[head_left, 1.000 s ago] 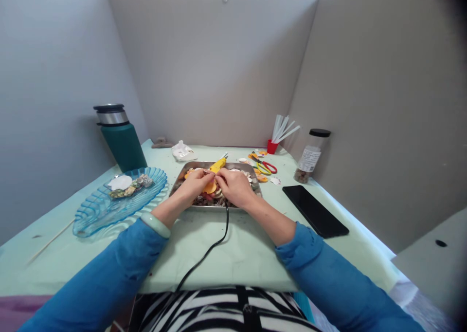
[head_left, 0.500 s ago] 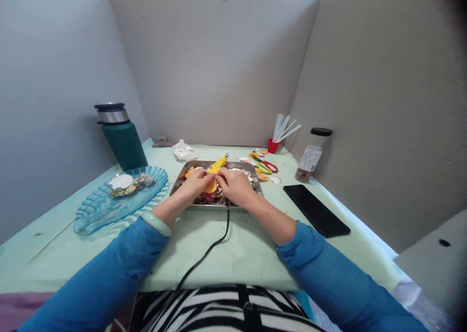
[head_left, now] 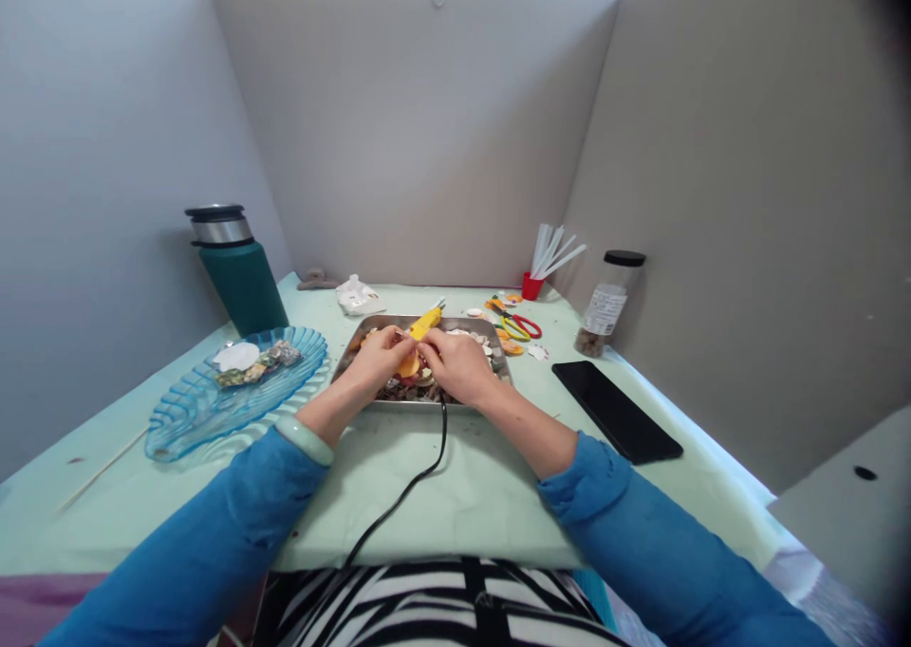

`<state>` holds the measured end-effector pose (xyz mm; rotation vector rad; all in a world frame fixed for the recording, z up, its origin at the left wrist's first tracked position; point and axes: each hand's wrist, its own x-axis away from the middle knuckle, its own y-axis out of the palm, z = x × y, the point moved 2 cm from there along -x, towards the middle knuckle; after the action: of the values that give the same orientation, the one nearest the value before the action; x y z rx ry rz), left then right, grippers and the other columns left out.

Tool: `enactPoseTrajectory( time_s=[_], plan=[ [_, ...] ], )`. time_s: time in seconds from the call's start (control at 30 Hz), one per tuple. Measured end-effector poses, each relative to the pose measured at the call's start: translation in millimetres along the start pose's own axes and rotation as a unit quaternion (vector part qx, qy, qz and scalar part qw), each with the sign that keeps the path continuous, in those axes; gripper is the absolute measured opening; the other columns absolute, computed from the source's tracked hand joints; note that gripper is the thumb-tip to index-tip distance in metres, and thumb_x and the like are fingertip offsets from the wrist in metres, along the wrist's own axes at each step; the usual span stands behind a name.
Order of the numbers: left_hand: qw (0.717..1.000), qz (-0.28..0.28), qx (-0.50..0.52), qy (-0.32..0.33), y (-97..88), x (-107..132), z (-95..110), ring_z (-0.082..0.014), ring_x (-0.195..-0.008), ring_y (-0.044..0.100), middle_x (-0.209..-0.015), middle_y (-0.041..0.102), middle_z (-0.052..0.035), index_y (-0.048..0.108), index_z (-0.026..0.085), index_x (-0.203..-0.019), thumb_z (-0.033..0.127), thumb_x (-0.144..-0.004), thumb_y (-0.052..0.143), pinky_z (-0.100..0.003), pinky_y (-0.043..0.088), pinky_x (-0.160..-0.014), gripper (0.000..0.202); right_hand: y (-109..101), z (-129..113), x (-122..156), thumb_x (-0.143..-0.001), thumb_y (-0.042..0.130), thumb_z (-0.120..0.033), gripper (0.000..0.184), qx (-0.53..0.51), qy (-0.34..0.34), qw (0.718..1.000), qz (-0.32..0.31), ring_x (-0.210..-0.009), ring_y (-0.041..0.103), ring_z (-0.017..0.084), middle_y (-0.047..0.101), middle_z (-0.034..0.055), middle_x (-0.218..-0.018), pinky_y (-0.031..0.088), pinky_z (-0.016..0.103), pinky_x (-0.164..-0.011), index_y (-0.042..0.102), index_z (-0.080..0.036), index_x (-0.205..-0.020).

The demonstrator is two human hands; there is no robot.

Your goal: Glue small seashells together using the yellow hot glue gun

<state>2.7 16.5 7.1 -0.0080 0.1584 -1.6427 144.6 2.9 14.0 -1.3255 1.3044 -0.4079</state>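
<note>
Both hands meet over a metal tray (head_left: 384, 406) of shells (head_left: 478, 338), fingertips almost touching. My left hand (head_left: 381, 355) is closed in a pinch. My right hand (head_left: 455, 360) pinches as well, facing it. Whatever lies between the fingertips is too small and covered to make out. Just beneath them shows an orange shell-like piece (head_left: 408, 366); I cannot tell whether it is held or lies in the tray. Behind the fingers a yellow glue gun (head_left: 427, 323) rests across the tray, its nozzle to the back. A black cord (head_left: 419, 476) runs from the tray towards me.
At left stand a blue scalloped plate (head_left: 171, 424) with shells and a white disc, a green bottle (head_left: 242, 286) and a thin stick (head_left: 103, 471). At right are scissors (head_left: 518, 326), a red cup (head_left: 531, 286) of glue sticks, a jar (head_left: 604, 310) and a phone (head_left: 616, 410). Grey panels enclose the table.
The view has shifted very slightly. My hands stay together over the tray, with barely any movement of the fingers.
</note>
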Motion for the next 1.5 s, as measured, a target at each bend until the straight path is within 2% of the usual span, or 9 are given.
enactPoseTrajectory(
  time_s=[0.13, 0.3, 0.4, 0.57, 0.77, 1.0, 1.2, 1.37, 1.5],
  plan=[
    [1.000, -0.010, 0.000, -0.005, 0.6, 1.4, 0.8, -0.0128, -0.049, 0.060, -0.058, 0.062, 0.0016, 0.051, 0.017, -0.081, 0.024, -0.083, 0.063, -0.021, 0.049, -0.045, 0.014, -0.2, 0.1, -0.1, -0.099, 0.043, -0.030, 0.026, 0.001, -0.004, 1.000, -0.002, -0.081, 0.065, 0.017, 0.073, 0.0050, -0.090, 0.032, 0.025, -0.064, 0.067, -0.019, -0.096],
    [0.997, -0.040, 0.028, -0.054, 0.2, 0.7, -0.6, -0.0144, -0.048, 0.062, -0.062, 0.066, -0.0003, 0.055, 0.017, -0.090, 0.024, -0.087, 0.059, -0.024, 0.051, -0.044, 0.009, 1.7, 2.1, -0.6, -0.099, 0.043, -0.029, 0.026, -0.001, -0.014, 1.000, 0.006, -0.081, 0.064, 0.017, 0.073, 0.0053, -0.090, 0.032, 0.025, -0.066, 0.067, -0.019, -0.098],
    [0.994, -0.059, 0.060, -0.074, -0.7, -0.1, -0.7, -0.0149, -0.049, 0.064, -0.066, 0.067, -0.0028, 0.058, 0.015, -0.085, 0.027, -0.083, 0.066, -0.025, 0.052, -0.045, 0.014, 2.0, 2.6, -0.9, -0.100, 0.042, -0.029, 0.027, -0.004, -0.019, 1.000, 0.014, -0.080, 0.064, 0.016, 0.073, 0.0045, -0.090, 0.032, 0.024, -0.066, 0.067, -0.020, -0.097],
    [0.993, -0.062, 0.044, -0.089, -0.6, 0.6, -0.7, -0.0158, -0.047, 0.063, -0.064, 0.068, -0.0055, 0.060, 0.013, -0.080, 0.030, -0.081, 0.067, -0.025, 0.050, -0.043, 0.019, 2.0, 2.3, -1.1, -0.100, 0.043, -0.031, 0.027, 0.012, -0.004, 1.000, -0.002, -0.085, 0.065, 0.018, 0.073, 0.0051, -0.091, 0.034, 0.025, -0.068, 0.068, -0.020, -0.099],
    [0.996, -0.069, 0.029, -0.055, 0.9, 1.8, -1.4, -0.0144, -0.050, 0.062, -0.063, 0.067, -0.0031, 0.062, 0.013, -0.082, 0.030, -0.079, 0.068, -0.024, 0.050, -0.044, 0.018, 5.1, 3.8, -2.3, -0.100, 0.041, -0.033, 0.028, 0.012, -0.003, 1.000, -0.022, -0.087, 0.066, 0.018, 0.074, 0.0047, -0.095, 0.034, 0.025, -0.067, 0.067, -0.022, -0.098],
    [1.000, 0.005, 0.003, -0.023, 2.2, 3.7, 3.1, -0.0128, -0.051, 0.060, -0.063, 0.064, -0.0003, 0.060, 0.014, -0.090, 0.021, -0.080, 0.067, -0.021, 0.050, -0.044, 0.014, 2.1, 1.7, -0.3, -0.101, 0.040, -0.035, 0.029, 0.003, -0.005, 1.000, -0.012, -0.087, 0.066, 0.018, 0.074, 0.0045, -0.095, 0.034, 0.025, -0.067, 0.066, -0.021, -0.103],
    [1.000, -0.015, 0.005, -0.010, 2.5, 2.2, 1.2, -0.0125, -0.051, 0.060, -0.063, 0.064, 0.0000, 0.060, 0.014, -0.089, 0.021, -0.081, 0.065, -0.021, 0.048, -0.044, 0.012, 2.0, 1.4, -0.7, -0.099, 0.043, -0.030, 0.026, -0.009, -0.023, 1.000, 0.002, -0.087, 0.065, 0.017, 0.073, 0.0039, -0.097, 0.035, 0.025, -0.069, 0.067, -0.021, -0.100],
    [0.999, -0.032, -0.002, -0.010, 2.9, 2.9, 0.1, -0.0131, -0.050, 0.059, -0.062, 0.063, 0.0000, 0.061, 0.015, -0.085, 0.026, -0.079, 0.069, -0.022, 0.048, -0.044, 0.014, 2.1, 1.3, -0.8, -0.099, 0.042, -0.030, 0.027, -0.002, -0.014, 1.000, -0.017, -0.089, 0.064, 0.017, 0.073, 0.0050, -0.097, 0.036, 0.024, -0.070, 0.067, -0.021, -0.101],
    [0.998, -0.043, -0.034, -0.007, 1.5, -0.7, -4.2, -0.0147, -0.053, 0.060, -0.065, 0.064, -0.0014, 0.063, 0.015, -0.086, 0.025, -0.080, 0.063, -0.023, 0.048, -0.046, 0.012, 0.9, -0.1, -0.5, -0.099, 0.041, -0.029, 0.028, 0.008, -0.007, 0.999, -0.040, -0.089, 0.065, 0.018, 0.073, 0.0066, -0.098, 0.036, 0.025, -0.070, 0.067, -0.020, -0.102]
  ],
)
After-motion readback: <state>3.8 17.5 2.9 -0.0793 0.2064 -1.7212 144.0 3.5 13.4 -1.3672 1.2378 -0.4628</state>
